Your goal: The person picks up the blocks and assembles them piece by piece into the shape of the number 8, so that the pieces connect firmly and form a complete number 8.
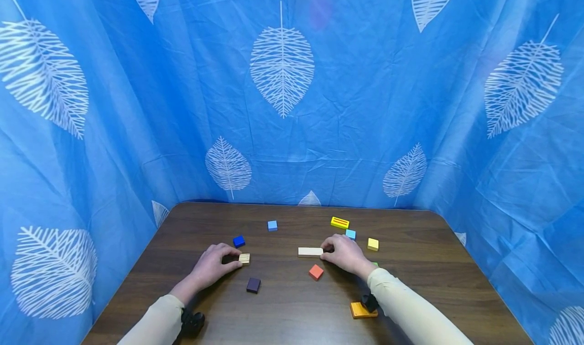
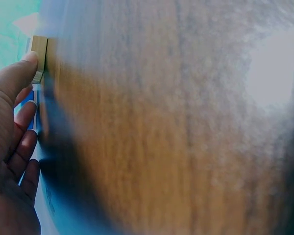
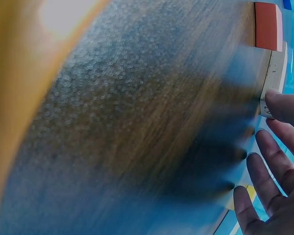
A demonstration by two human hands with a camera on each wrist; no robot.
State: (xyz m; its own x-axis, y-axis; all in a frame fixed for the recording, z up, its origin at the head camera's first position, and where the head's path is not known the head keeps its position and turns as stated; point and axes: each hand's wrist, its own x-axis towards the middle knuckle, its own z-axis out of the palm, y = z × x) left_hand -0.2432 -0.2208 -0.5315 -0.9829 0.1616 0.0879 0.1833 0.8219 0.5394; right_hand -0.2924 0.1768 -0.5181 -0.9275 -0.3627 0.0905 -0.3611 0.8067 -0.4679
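My left hand [image 1: 213, 265] pinches a small light-wood block [image 1: 244, 259] between thumb and index finger, low over the table. In the left wrist view the thumb lies along the block's [image 2: 39, 58] side, and the other fingers are loosely bent below it. My right hand [image 1: 344, 254] grips the right end of a long pale wooden block [image 1: 310, 252] with thumb and fingertips. The right wrist view shows the thumb on the end of this pale block [image 3: 274, 73]. A red block [image 1: 316, 272] lies just in front of it, and a dark purple block [image 1: 253, 285] is near my left hand.
Dark blue [image 1: 239, 241] and lighter blue [image 1: 272, 226] blocks lie at the back left. Beyond my right hand are a striped yellow block [image 1: 339, 222], a light blue block [image 1: 350, 234] and a yellow cube [image 1: 373, 244]. An orange block [image 1: 360, 310] sits beneath the right wrist. Blue curtains surround the table.
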